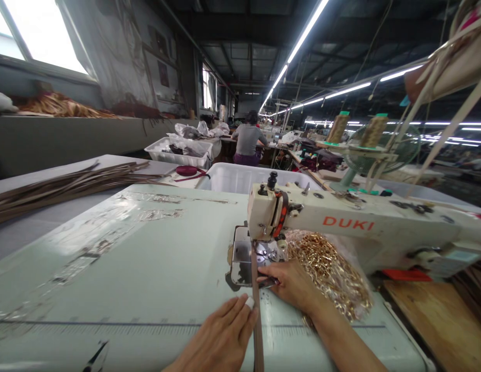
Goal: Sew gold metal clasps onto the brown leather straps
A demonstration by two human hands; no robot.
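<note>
Pale green smooth table (139, 268) carries cream DUKI sewing machine (352, 225), narrow brown strap (257, 310) under its foot; right hand (292, 284) pinches strap, left hand (220, 338) lies flat, fingers together, beside it.

Both forearms are showing bare, no sleeves in view. Left hand (220, 338) is wearing white tape around one fingertip. Right hand (292, 283) is wearing nothing.
</note>
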